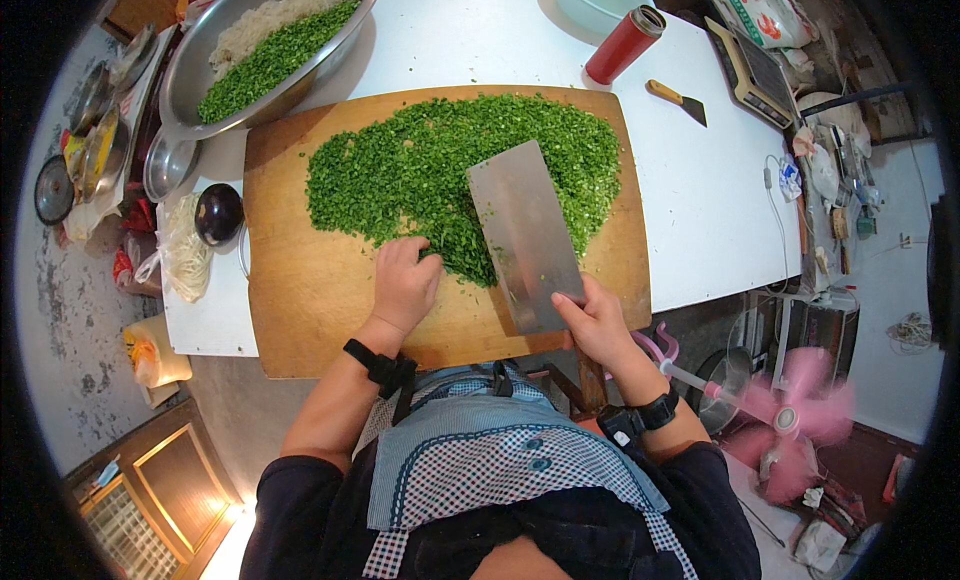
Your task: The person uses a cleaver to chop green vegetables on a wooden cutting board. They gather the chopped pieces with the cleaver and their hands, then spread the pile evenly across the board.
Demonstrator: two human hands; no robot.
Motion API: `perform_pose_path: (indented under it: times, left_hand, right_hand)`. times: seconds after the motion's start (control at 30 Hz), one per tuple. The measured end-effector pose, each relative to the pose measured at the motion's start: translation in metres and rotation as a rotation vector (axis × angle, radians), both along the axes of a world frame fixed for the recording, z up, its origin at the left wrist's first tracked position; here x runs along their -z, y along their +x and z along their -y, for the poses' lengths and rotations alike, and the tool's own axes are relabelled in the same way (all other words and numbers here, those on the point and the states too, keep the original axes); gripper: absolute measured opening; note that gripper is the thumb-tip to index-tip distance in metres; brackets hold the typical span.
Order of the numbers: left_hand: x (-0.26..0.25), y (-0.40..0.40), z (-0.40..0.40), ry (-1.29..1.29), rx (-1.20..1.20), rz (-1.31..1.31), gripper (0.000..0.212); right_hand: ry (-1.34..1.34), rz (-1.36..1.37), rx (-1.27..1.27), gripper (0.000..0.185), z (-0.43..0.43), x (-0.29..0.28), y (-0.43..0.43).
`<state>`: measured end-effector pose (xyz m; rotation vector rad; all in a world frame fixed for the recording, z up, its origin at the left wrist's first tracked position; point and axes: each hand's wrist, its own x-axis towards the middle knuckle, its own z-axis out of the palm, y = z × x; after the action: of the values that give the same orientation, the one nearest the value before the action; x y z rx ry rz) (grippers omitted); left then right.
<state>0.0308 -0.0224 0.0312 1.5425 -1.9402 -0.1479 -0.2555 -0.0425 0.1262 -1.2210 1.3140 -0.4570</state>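
A wide heap of finely chopped green chives or scallions (397, 160) covers the upper part of a wooden cutting board (322, 317). My right hand (598, 321) grips the handle of a broad cleaver (523, 235), with the thumb on its lower corner. The blade lies tilted over the right part of the heap, its flat side facing up and bits of green stuck to it. At the heap's near edge rests my left hand (406, 284), fingers curled and fingertips partly hidden, so any greens in them cannot be made out.
A steel basin (330, 66) with chopped greens and pale noodles stands beyond the board's left corner. Left of the board are an eggplant (219, 215) and bagged noodles (185, 254). A red flask (626, 45), scraper (677, 100) and scale (752, 74) occupy the right. A pink fan (786, 419) spins below.
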Motion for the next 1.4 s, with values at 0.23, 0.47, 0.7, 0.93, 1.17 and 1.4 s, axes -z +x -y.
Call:
perform_pose_path:
  times: [0.23, 0.47, 0.7, 0.93, 1.17, 1.4]
  left_hand:
    - [-0.002, 0.024, -0.001, 0.018, -0.163, -0.159, 0.009]
    - [-0.002, 0.031, -0.010, 0.150, -0.242, -0.206, 0.019]
    - [0.005, 0.022, -0.006, 0.114, -0.234, -0.135, 0.016]
    - [-0.001, 0.019, 0.002, 0.040, -0.237, -0.334, 0.007]
    - [-0.023, -0.001, 0.018, 0.012, -0.064, -0.301, 0.013]
    - [-0.040, -0.047, 0.008, 0.125, 0.557, -0.237, 0.073]
  right_hand:
    - [0.029, -0.002, 0.014, 0.027, -0.001, 0.001, -0.001]
    - [0.007, 0.014, -0.005, 0.026, 0.001, 0.000, 0.001]
    - [0.005, 0.041, -0.003, 0.026, 0.004, 0.000, 0.004]
    - [0.047, 0.039, 0.015, 0.026, 0.005, 0.002, 0.006]
    - [0.174, 0.175, 0.134, 0.028, 0.014, 0.006, 0.009]
    - [0.230, 0.281, 0.221, 0.031, 0.017, 0.009, 0.009]
